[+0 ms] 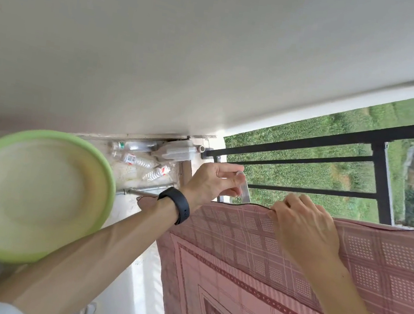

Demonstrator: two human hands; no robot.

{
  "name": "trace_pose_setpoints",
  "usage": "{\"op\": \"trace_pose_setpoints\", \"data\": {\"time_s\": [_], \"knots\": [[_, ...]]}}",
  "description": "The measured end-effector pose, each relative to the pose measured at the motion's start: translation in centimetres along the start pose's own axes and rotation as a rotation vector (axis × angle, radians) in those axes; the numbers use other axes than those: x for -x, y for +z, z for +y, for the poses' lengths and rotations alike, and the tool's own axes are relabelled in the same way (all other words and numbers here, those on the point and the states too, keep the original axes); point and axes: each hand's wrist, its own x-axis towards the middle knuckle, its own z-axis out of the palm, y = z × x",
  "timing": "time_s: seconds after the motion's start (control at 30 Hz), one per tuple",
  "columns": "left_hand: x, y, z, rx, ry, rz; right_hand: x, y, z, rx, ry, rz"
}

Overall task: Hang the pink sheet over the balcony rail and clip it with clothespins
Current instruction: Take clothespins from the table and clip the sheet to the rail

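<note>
The pink patterned sheet point(277, 269) hangs draped over the black balcony rail point(310, 142), its top edge running across the right half of the view. My right hand point(305, 225) presses on the sheet's top edge, fingers curled over it. My left hand point(213, 182), with a dark band on the wrist, pinches a pale translucent clothespin point(244, 186) just left of the sheet's upper corner, a little above the edge. The view is tilted.
A green basin point(31, 195) hangs near my left forearm at the left. Several empty plastic bottles point(144, 158) and a metal pipe point(141, 190) lie on the balcony floor by the white wall point(190, 46). Beyond the bars is grass.
</note>
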Motion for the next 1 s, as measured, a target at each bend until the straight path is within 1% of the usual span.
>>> {"op": "trace_pose_setpoints", "data": {"time_s": [0.07, 0.23, 0.43, 0.57, 0.77, 0.83, 1.0], "knots": [[0.1, -0.3, -0.3, 0.048, -0.006, -0.010, 0.1, 0.0, -0.2, 0.003, 0.024, -0.008], [0.6, -1.1, -0.5, 0.061, 0.034, -0.024, 0.1, -0.1, -0.6, -0.003, 0.049, 0.016], [0.7, 0.1, -0.4, -0.051, 0.113, 0.056, 0.0, 0.1, -0.7, -0.017, 0.041, 0.030], [0.9, 1.5, -0.8, -0.042, 0.102, 0.039, 0.1, 0.3, -0.4, -0.017, 0.034, 0.007], [0.4, 2.5, -1.2, 0.050, 0.066, 0.056, 0.0, 0.3, -0.3, -0.036, 0.044, 0.016], [0.9, 1.8, -1.4, 0.086, 0.044, 0.036, -0.1, 0.1, -1.4, -0.042, 0.047, 0.015], [1.8, 1.0, -1.3, 0.057, 0.040, -0.038, 0.0, -0.2, -3.3, -0.033, 0.071, 0.036]]}}
